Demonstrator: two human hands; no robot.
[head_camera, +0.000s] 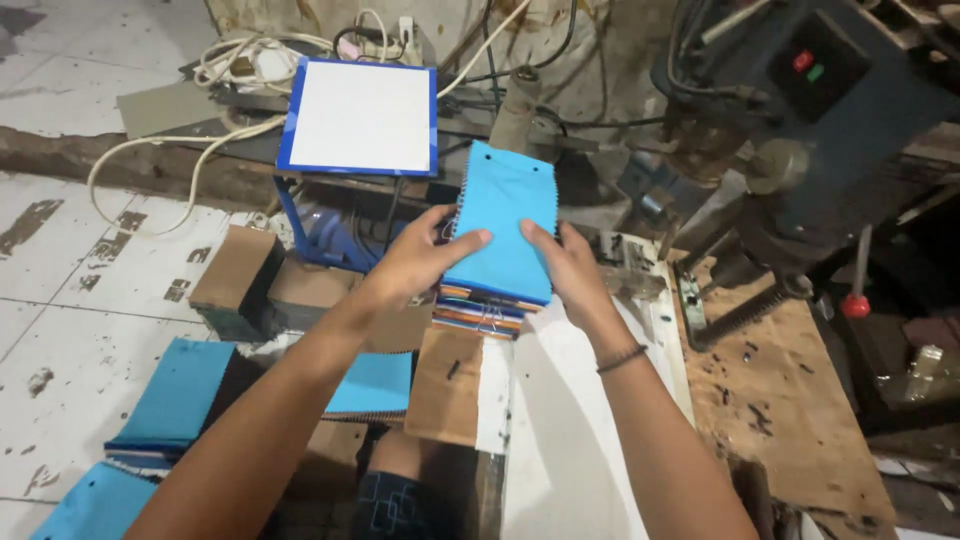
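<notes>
Workbench (800, 400) w/ drill press: both hands, L (420, 262) & R (570, 268), grip swatch stack (500, 235), blue on top.

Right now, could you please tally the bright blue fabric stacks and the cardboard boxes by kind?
Blue-topped fabric swatch stack held by left hand and right hand: 1
Blue fabric stacks on the floor: 3
Cardboard boxes: 2
Total: 6

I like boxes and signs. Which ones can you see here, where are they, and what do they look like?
Square white board with blue border: top centre, flat, blank.
Brown cardboard box: floor, left of the hands.
Dark control panel with red and green buttons: top right, on the machine.
</notes>
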